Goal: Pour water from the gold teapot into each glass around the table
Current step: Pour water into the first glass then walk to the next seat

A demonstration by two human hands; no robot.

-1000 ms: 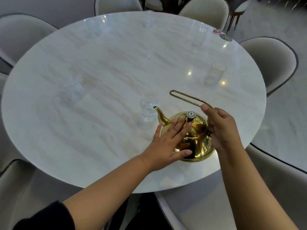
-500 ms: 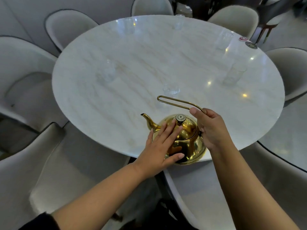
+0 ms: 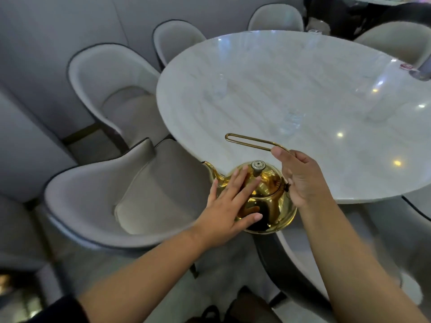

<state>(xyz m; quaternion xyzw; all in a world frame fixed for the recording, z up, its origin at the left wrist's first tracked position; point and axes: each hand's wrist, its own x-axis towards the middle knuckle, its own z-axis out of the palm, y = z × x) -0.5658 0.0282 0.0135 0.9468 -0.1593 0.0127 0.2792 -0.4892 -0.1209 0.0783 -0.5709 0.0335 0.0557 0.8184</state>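
The gold teapot (image 3: 268, 197) hangs in the air at the near edge of the round marble table (image 3: 268, 73), its spout pointing left. My right hand (image 3: 300, 176) grips the rear end of its long wire handle. My left hand (image 3: 231, 206) lies flat with fingers spread against the pot's side and lid. A clear glass (image 3: 291, 120) stands on the table just beyond the handle. Another glass (image 3: 220, 83) stands farther left, and a faint one (image 3: 375, 108) sits at the right. All the glasses are blurred.
Beige padded chairs ring the table: one (image 3: 140, 194) right under the spout, one (image 3: 116, 89) to its left, others (image 3: 275, 17) at the far side. A grey wall runs along the left. Small round objects (image 3: 407, 66) lie at the table's far right edge.
The view has swung left and I have moved around the table's edge. The teapot has come off the table and travelled left with both hands, now partly over the chair gap.
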